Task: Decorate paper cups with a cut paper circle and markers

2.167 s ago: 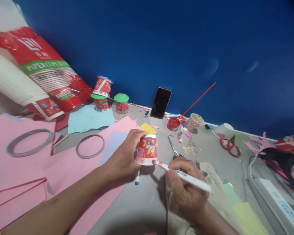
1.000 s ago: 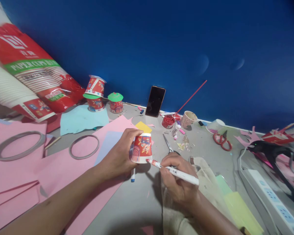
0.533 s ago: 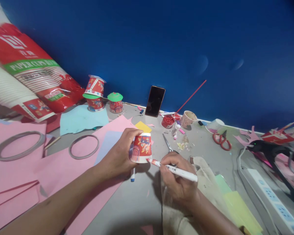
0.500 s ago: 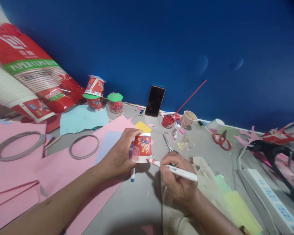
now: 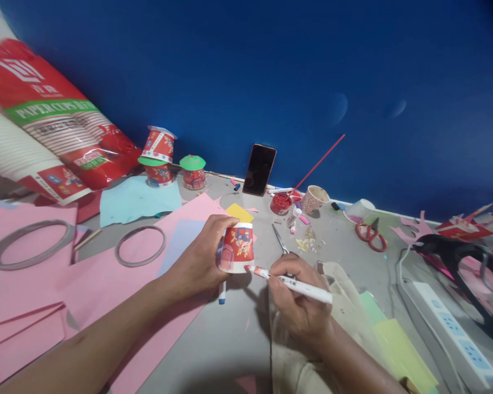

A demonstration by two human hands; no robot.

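Note:
My left hand (image 5: 203,254) is wrapped round a red printed paper cup (image 5: 239,246) with white bands at its top and bottom. Pinched in my right hand (image 5: 299,298) is a white marker (image 5: 306,289) with a red tip, which meets the cup's lower white band near its right side. Part of the cup is hidden behind my left fingers. Below the cup, a marker with a blue end (image 5: 222,295) lies partly covered. Just behind my right hand the blades of a pair of scissors (image 5: 280,239) show.
Pink paper (image 5: 156,328) spreads at the left with two grey rings (image 5: 140,246). Decorated cups (image 5: 160,145) and a phone (image 5: 259,169) stand along the blue wall. A beige cloth (image 5: 345,290), red-handled scissors (image 5: 370,236) and a power strip (image 5: 452,323) lie at the right.
Both hands, the cup and the marker stay almost in place. The marker tip has shifted very slightly left along the cup's lower band.

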